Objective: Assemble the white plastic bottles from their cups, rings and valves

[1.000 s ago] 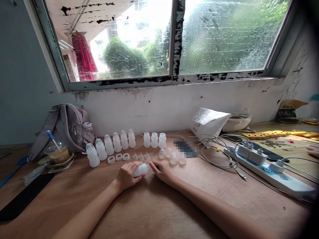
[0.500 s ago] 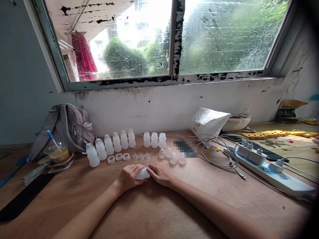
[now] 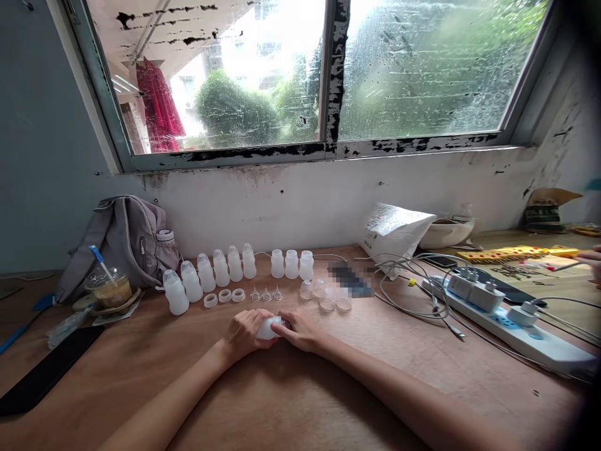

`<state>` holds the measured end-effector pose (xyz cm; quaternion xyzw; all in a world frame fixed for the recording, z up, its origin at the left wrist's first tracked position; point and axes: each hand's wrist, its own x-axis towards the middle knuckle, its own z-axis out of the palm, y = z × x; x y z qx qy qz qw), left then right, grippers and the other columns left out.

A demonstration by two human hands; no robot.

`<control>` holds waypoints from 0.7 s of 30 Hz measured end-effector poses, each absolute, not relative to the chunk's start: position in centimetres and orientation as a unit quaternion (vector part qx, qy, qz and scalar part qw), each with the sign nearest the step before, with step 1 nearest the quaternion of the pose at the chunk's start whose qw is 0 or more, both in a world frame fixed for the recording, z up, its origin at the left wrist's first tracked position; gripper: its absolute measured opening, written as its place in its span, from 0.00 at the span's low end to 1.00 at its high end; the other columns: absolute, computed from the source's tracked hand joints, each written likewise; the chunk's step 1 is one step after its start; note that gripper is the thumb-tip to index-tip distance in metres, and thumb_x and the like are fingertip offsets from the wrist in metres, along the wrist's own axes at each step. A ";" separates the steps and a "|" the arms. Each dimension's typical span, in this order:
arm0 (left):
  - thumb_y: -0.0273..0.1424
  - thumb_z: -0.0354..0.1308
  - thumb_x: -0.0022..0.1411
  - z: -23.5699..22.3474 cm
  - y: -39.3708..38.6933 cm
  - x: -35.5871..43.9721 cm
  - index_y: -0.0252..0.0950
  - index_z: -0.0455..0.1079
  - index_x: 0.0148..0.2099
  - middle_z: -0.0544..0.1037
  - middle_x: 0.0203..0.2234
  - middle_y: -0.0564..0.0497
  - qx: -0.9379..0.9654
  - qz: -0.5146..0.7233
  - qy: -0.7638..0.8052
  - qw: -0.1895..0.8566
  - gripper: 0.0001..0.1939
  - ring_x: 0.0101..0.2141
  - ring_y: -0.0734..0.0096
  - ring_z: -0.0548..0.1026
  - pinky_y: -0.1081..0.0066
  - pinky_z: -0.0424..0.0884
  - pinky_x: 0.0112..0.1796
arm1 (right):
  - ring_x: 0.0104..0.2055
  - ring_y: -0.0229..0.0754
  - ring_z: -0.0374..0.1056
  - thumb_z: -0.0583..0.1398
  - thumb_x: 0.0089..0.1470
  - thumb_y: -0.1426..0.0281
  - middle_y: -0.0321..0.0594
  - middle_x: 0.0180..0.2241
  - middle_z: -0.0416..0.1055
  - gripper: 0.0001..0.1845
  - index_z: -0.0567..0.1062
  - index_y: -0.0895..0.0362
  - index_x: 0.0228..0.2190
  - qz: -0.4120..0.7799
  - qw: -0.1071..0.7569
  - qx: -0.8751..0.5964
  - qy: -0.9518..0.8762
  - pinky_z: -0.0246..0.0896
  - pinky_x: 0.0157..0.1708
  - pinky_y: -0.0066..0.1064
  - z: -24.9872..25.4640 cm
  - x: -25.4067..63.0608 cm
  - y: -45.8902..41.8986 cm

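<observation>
My left hand (image 3: 248, 331) is wrapped round a small frosted baby bottle (image 3: 267, 328), which lies on its side just over the table with its neck to the right. The thumb and fingers of my right hand (image 3: 299, 331) are closed on the bottle's neck end, where a bit of clear plastic shows; my fingers hide most of it. Beyond my hands are white collar rings (image 3: 224, 295), several clear teats (image 3: 266, 293) and clear dome caps (image 3: 327, 303). A row of capped bottles (image 3: 205, 273) stands at the back left, with three open bottles (image 3: 292, 265) to their right.
On the left are a grey backpack (image 3: 124, 235), a drink cup (image 3: 109, 285) and a black flat object (image 3: 51, 369). Cables (image 3: 399, 300) and a power strip (image 3: 511, 329) lie on the right. Another person's hand (image 3: 592, 258) shows at the right edge.
My right fingers have shifted slightly at the bottle's neck, and clear plastic now shows there. My left hand keeps its grip. The other person's hand has come further into view.
</observation>
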<state>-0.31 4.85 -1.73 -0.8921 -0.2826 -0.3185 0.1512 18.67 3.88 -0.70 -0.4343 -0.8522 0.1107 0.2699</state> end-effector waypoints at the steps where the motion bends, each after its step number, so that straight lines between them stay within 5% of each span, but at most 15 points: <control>1: 0.40 0.52 0.53 -1.7 4.8 -0.3 0.35 0.62 0.41 0.75 0.32 0.48 -0.891 -0.320 -0.283 0.150 0.16 0.30 0.67 0.74 0.70 0.69 0.30 | 0.20 0.35 0.56 0.49 0.53 0.54 0.37 0.19 0.65 0.22 0.67 0.57 0.22 0.116 0.273 -0.435 -0.850 0.43 0.21 0.26 -0.6 18.7 3.9; 13: 0.42 0.52 0.54 -1.3 4.8 -0.6 0.37 0.63 0.44 0.75 0.35 0.48 -0.889 -0.312 -0.309 0.130 0.18 0.33 0.66 0.74 0.69 0.69 0.33 | 0.24 0.36 0.60 0.48 0.56 0.58 0.35 0.23 0.66 0.18 0.67 0.56 0.25 0.139 0.318 -0.416 -0.841 0.50 0.24 0.26 -1.1 18.9 4.5; 17: 0.40 0.54 0.53 -0.9 4.5 -0.7 0.38 0.62 0.45 0.74 0.36 0.49 -0.876 -0.325 -0.339 0.106 0.18 0.35 0.66 0.73 0.69 0.69 0.35 | 0.30 0.39 0.62 0.45 0.59 0.64 0.41 0.32 0.67 0.15 0.67 0.56 0.32 0.035 0.365 -0.476 -0.799 0.55 0.30 0.29 -0.1 20.5 6.1; 21: 0.40 0.54 0.53 -0.8 4.5 -0.6 0.39 0.62 0.46 0.74 0.36 0.50 -0.870 -0.336 -0.345 0.103 0.18 0.35 0.67 0.73 0.69 0.70 0.36 | 0.42 0.48 0.60 0.49 0.55 0.72 0.48 0.40 0.67 0.12 0.68 0.57 0.40 -0.125 0.279 -0.536 -0.787 0.51 0.41 0.37 1.1 23.4 8.3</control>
